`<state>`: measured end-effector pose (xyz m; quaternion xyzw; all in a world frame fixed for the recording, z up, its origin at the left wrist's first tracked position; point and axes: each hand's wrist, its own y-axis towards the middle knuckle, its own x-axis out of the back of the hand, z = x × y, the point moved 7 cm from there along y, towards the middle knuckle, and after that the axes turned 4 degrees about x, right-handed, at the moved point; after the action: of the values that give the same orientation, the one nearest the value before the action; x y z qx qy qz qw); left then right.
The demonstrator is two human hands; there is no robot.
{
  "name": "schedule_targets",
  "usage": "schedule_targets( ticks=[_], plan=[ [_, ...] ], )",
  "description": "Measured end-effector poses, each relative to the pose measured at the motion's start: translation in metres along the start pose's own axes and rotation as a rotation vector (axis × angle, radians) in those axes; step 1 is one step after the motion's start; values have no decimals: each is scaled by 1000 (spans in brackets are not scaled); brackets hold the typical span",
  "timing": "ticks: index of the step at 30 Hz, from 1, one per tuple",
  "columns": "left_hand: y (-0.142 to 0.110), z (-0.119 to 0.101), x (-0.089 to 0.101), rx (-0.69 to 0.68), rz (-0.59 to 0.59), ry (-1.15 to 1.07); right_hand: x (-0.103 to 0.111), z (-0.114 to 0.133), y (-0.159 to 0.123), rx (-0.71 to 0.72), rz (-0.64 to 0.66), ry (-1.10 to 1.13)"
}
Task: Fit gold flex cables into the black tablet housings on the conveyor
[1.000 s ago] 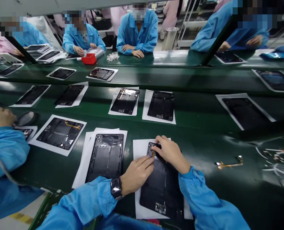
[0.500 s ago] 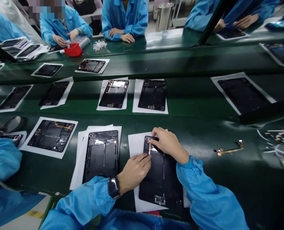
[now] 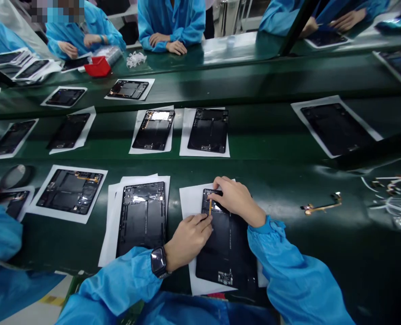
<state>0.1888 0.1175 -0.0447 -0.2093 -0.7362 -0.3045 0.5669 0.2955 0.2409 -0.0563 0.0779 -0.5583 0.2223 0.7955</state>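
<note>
Your left hand [image 3: 189, 239] has fingers bunched, right hand [image 3: 236, 198] part-curled, both at the orange flex cable [image 3: 210, 207] on the tablet housing [image 3: 225, 253], can't tell grip; second housing [image 3: 142, 221] near left, loose flex [image 3: 322, 209] right.

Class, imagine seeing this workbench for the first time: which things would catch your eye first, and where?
Just below centre, the left hand and right hand are at the upper part of a dark panel, an orange strip showing between their fingers. To the right, a loose orange ribbon part lies on the green bench. A bright red box stands out at upper left.
</note>
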Motion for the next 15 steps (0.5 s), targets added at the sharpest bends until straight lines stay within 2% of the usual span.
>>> schedule_targets(
  ticks=[5,10,15],
  plan=[
    [3,8,7,6,33,-82,18,2,-18,30,12,97],
    [-1,6,3,-31,162,-42,37,10,-59,69,23,273],
    [-5,0,3,-41,204,-14,28,12,-105,-42,-8,317]
  ],
)
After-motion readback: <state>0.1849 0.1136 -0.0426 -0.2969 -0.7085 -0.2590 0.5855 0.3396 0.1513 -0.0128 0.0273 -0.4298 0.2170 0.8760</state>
